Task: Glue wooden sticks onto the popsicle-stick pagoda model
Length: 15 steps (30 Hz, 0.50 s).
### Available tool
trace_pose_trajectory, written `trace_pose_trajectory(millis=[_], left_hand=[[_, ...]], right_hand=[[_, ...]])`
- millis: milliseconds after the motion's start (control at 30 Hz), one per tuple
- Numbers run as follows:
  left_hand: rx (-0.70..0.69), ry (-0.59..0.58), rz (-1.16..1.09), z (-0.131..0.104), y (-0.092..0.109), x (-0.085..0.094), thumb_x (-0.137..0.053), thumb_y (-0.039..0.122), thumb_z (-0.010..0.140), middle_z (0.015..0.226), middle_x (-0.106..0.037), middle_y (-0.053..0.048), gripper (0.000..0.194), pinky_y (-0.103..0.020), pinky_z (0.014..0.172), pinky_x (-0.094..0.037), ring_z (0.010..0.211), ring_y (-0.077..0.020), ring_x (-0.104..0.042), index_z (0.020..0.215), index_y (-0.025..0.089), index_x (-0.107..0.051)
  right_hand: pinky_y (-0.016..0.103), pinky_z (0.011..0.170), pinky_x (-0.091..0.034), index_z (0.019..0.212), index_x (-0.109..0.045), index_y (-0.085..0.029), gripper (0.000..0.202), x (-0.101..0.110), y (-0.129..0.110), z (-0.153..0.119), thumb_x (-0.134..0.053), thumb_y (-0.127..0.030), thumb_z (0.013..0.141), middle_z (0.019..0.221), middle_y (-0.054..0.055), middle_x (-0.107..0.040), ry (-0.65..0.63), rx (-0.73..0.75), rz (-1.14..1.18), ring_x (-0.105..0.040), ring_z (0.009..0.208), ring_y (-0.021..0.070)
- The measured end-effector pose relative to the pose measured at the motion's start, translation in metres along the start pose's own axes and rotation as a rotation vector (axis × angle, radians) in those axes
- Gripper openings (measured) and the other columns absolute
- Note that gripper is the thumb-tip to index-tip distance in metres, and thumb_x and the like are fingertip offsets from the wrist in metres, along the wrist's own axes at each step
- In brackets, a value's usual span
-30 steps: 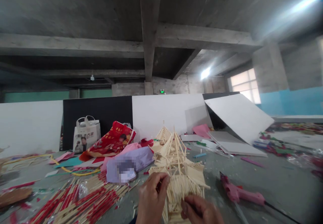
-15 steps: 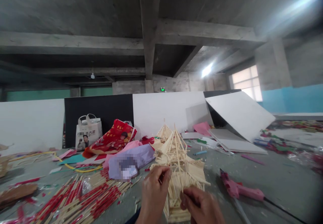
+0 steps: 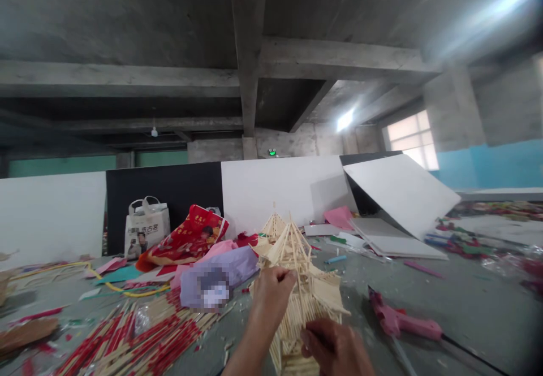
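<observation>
I had the stick pagoda [image 3: 303,285] standing on the grey floor [image 3: 466,308], a tiered model of pale sticks with a pointed roof, and everything else I placed from it. My left hand [image 3: 271,297] was closed on its left side at the middle tier, fingers curled round what looked like a thin stick against the eaves — I couldn't make out the stick itself. My right hand [image 3: 335,350] sat low at the front of the base, fingers bent inward as if pinching, though what it held, if anything, I could not tell. My worry was the model's lightness: a squeeze too firm from the left hand could snap an eave or lever a glued joint apart, and a push sideways could tip the whole thing off its narrow base. A second, smaller pagoda [image 3: 274,226] stood just behind it. To the right of the model lay a pink glue gun [image 3: 403,325], near but apart; to its left, a spread of red-wrapped chopsticks [image 3: 139,336], and behind those a red bag [image 3: 186,237] and a white tote [image 3: 146,232] against the white boards [image 3: 280,186].
</observation>
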State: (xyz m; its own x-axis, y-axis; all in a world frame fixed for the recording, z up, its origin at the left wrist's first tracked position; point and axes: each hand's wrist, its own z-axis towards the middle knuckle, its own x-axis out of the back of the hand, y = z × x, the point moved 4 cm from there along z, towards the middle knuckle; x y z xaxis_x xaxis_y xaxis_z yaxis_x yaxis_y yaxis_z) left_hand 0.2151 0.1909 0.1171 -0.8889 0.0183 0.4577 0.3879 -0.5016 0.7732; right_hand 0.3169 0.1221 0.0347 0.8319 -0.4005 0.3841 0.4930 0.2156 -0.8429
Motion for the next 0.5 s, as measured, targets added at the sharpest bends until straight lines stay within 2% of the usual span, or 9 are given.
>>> trace_pose_trajectory(millis=[233,500], left_hand=[[0.074,-0.016,-0.097,0.006,0.0,-0.008,-0.049,0.036,0.067,0.03,-0.026,0.007,0.03,-0.02,0.035,-0.02,0.031,-0.0078,-0.032,0.043,0.018,-0.048],[0.152,-0.072,-0.254,0.001,0.002,-0.013,-0.049,0.036,0.064,0.032,-0.027,0.009,0.024,-0.018,0.032,-0.017,0.028,-0.0052,-0.025,0.048,0.019,-0.044]], right_hand=[[0.016,0.036,-0.029,0.071,-0.064,-0.014,0.025,-0.001,0.006,0.001,-0.047,-0.032,0.075,0.056,0.003,-0.062,0.011,0.019,0.051,-0.048,0.041,0.0069],[0.017,0.047,-0.037,0.064,-0.061,-0.015,0.023,0.001,0.006,0.001,-0.046,-0.028,0.074,0.056,0.003,-0.063,-0.016,0.068,0.004,-0.057,0.052,0.0104]])
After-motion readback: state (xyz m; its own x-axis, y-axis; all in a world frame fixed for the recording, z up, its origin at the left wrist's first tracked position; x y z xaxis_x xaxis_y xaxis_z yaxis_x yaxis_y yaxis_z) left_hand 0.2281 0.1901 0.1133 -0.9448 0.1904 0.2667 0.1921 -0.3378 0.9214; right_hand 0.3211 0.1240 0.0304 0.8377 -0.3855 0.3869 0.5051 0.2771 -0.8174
